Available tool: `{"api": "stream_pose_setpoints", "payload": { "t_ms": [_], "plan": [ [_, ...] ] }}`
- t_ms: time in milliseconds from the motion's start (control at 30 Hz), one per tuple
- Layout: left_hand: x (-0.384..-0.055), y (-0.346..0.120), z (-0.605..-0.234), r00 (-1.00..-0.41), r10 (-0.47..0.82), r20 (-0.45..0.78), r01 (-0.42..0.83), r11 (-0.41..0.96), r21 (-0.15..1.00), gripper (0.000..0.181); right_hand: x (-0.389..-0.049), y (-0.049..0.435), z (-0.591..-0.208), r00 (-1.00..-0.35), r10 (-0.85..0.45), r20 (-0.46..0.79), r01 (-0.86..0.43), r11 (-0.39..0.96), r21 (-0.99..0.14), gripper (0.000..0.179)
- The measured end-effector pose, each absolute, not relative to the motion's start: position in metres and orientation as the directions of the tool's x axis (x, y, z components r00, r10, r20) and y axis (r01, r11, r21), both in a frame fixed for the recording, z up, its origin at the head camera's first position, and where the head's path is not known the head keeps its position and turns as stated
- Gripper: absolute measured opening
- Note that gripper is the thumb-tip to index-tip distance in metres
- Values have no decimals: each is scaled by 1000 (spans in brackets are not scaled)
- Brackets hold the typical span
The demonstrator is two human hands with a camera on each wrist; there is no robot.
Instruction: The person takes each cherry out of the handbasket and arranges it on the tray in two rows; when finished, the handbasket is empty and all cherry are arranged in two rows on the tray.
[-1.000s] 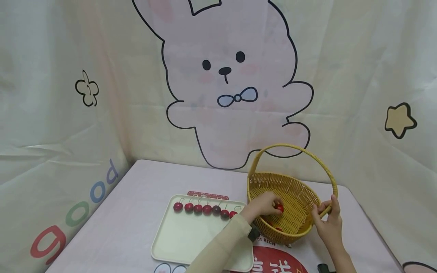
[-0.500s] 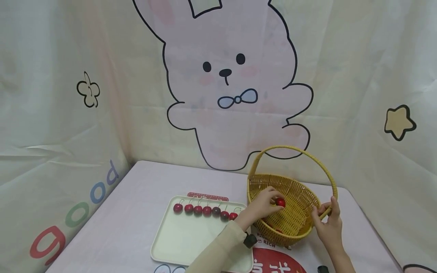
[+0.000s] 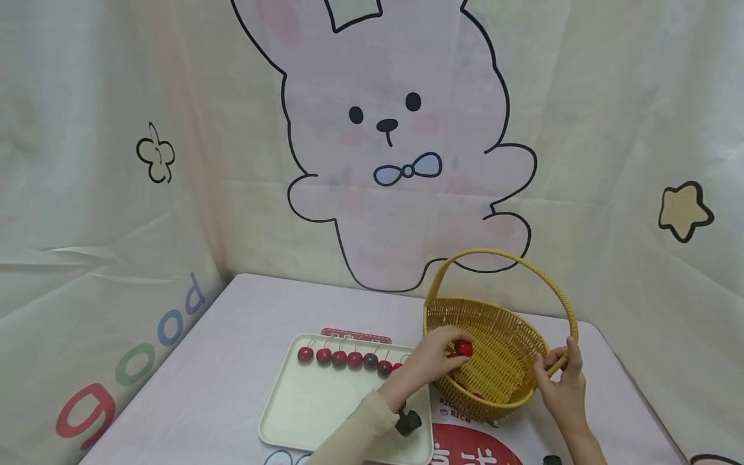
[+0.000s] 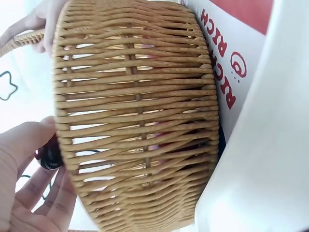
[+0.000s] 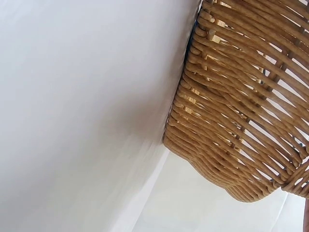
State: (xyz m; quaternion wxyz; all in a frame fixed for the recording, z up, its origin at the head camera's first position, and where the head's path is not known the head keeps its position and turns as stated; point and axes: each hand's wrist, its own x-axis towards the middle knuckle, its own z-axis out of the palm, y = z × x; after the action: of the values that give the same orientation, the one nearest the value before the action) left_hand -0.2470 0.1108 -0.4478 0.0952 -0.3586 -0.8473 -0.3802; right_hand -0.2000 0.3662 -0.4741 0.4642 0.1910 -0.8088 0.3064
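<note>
My left hand (image 3: 433,356) pinches a red cherry (image 3: 464,348) between thumb and fingers, over the left rim of the yellow wicker basket (image 3: 485,311). In the left wrist view the same cherry (image 4: 50,153) looks dark, partly covered by the basket's rim. With thumb and fingers, my right hand (image 3: 562,391) grips the base of the arched handle (image 3: 540,274) on the basket's right side. A few more cherries (image 3: 476,394) lie low in the basket, mostly hidden by its near wall. On the cream tray (image 3: 316,410) is a row of several stemmed cherries (image 3: 339,359).
The tray lies left of the basket on a pale tablecloth (image 3: 232,361), and my left forearm crosses over it. Red printing (image 3: 476,445) shows on the cloth in front of the basket. A patterned curtain (image 3: 401,226) hangs right behind the table.
My left hand has lifted the cherry from inside the basket, then drawn it left toward the near-left rim. My right hand keeps its grip on the handle; the basket stays about in place.
</note>
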Motion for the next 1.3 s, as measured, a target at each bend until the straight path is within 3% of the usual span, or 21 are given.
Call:
{"api": "stream_pose_setpoints", "payload": {
  "t_ms": [333, 567, 833, 1133, 1300],
  "plan": [
    [-230, 88, -439, -707, 537, 461, 706, 485, 517, 28, -199, 366, -475, -504, -22, 863, -583, 746, -322, 62],
    [-221, 68, -441, -742, 525, 417, 647, 399, 650, 28, -198, 365, -473, -521, -18, 853, -575, 746, -335, 63],
    [-215, 47, -447, -743, 538, 397, 631, 366, 684, 32, -199, 365, -474, -496, -18, 868, -594, 737, -323, 62],
    [-208, 19, -451, -781, 540, 314, 582, 446, 680, 32, -202, 366, -475, -463, -34, 886, -617, 729, -294, 60],
    [-204, 5, -455, -793, 516, 325, 597, 551, 583, 29, -201, 367, -475, -471, -35, 881, -612, 732, -298, 61]
  ]
}}
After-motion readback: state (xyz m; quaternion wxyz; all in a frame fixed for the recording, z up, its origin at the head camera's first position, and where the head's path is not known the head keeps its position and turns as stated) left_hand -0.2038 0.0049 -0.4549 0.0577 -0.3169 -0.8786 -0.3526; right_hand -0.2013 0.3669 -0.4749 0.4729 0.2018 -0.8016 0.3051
